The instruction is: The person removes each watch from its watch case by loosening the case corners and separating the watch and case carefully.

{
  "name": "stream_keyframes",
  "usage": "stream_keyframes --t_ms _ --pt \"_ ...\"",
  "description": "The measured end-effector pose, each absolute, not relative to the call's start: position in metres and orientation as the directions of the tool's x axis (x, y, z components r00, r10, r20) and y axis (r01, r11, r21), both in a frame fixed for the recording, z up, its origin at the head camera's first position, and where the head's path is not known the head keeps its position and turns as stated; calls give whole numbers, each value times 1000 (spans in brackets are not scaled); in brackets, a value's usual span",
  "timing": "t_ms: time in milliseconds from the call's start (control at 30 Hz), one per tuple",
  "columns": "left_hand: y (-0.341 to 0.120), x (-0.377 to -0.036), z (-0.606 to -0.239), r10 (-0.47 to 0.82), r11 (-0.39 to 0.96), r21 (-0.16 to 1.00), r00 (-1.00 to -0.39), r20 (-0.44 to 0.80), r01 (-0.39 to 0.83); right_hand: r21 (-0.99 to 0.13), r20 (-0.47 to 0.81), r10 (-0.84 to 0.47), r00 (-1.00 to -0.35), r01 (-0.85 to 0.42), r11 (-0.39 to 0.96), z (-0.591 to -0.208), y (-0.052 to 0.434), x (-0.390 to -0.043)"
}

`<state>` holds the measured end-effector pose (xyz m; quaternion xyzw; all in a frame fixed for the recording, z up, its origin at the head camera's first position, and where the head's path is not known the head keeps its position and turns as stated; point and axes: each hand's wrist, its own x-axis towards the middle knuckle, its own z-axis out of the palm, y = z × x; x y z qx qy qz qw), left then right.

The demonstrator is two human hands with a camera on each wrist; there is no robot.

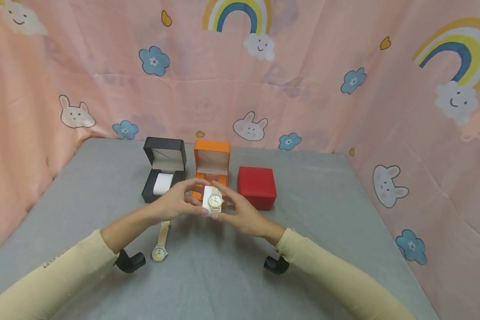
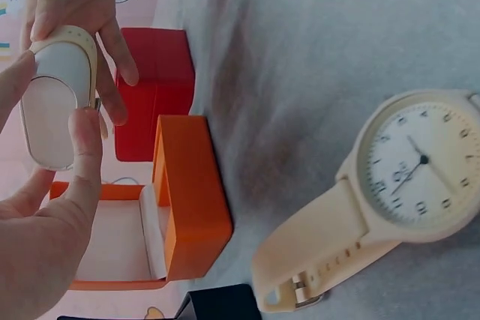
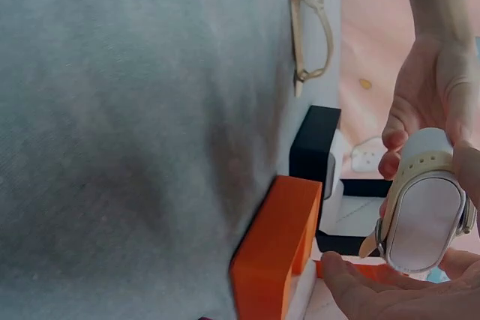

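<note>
Grey table (image 1: pixel 324 266) backed by pink curtain (image 1: pixel 312 106); watch (image 1: pixel 215 201) wrapped around white cushion (image 1: pixel 206 198), pinched between curled left grip (image 1: pixel 180 200) and curled right grip (image 1: pixel 244 215).

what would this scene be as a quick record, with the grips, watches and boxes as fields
left grip: holds the left side of a white cushion
right grip: holds the same cushion from the right
held watch: on the cushion, dial showing in the head view
loose watch: lying on the grey cloth, nearer the person than the black box
black box: open, left of the orange box, a second white cushion inside
orange box: open, partly hidden behind the grips
red box: closed, rightmost
</note>
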<state>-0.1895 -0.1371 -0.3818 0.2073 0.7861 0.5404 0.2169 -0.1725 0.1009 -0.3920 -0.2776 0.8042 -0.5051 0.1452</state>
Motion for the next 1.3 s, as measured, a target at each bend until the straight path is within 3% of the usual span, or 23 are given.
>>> stream_keyframes --t_ms 500,967,1300 --pt "-134 -186 -390 557 276 958 -825 -94 77 -912 -13 -581 -814 -228 341 -393 100 -173" --pt "-127 -183 -394 581 286 944 -813 -35 163 -895 36 -565 -825 -278 350 -399 100 -168" --pt "-131 -184 -393 592 324 926 -805 -39 194 -888 -1 -595 -804 -273 371 -397 103 -168"
